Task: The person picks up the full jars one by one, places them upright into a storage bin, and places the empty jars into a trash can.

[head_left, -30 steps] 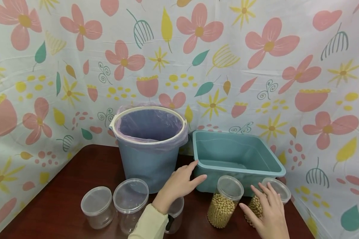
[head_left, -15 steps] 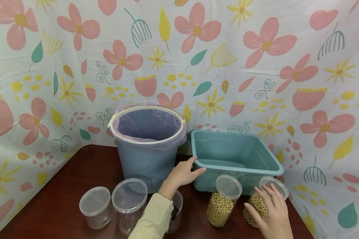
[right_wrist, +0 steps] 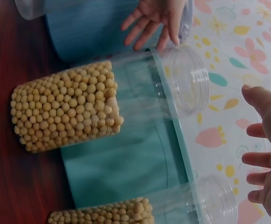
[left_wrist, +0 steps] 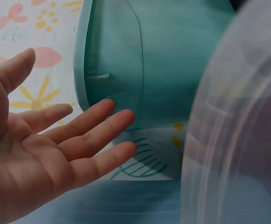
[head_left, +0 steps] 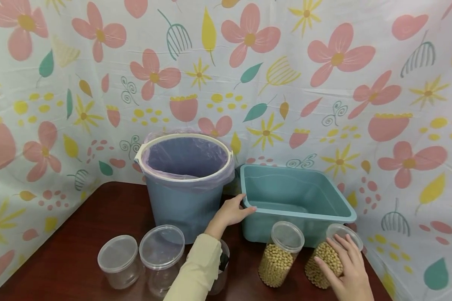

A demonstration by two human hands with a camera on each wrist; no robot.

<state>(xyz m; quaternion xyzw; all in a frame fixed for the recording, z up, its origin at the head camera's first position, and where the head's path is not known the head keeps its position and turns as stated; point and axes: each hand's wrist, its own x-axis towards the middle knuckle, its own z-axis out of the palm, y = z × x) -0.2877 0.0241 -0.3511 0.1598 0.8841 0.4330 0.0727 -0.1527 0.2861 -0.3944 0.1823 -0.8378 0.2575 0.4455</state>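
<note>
My left hand (head_left: 231, 212) is by the near left corner of the teal plastic tub (head_left: 286, 228), fingers spread and nothing in them. In the left wrist view its fingertips (left_wrist: 126, 116) overlap the tub's side. Two clear lidded jars of yellowish soybeans stand in front of the tub, each only partly filled. Close to the right jar (head_left: 322, 265) is my right hand (head_left: 348, 267), fingers extended and partly overlapping the lid in the head view. The right wrist view shows that palm empty, beyond the lid end of the jars. The left jar (head_left: 276, 265) stands between both hands.
A blue bucket (head_left: 184, 209) with a purplish liner stands behind my left forearm. At the front left are two lidded clear jars, a short one (head_left: 118, 261) and a wider one (head_left: 162, 251). My sleeve partly hides another clear jar (head_left: 220, 284).
My left hand has moved slightly away from me along the tub's corner. The right hand has shifted a little rightward beside the right jar. The jars and tub stay in place.
</note>
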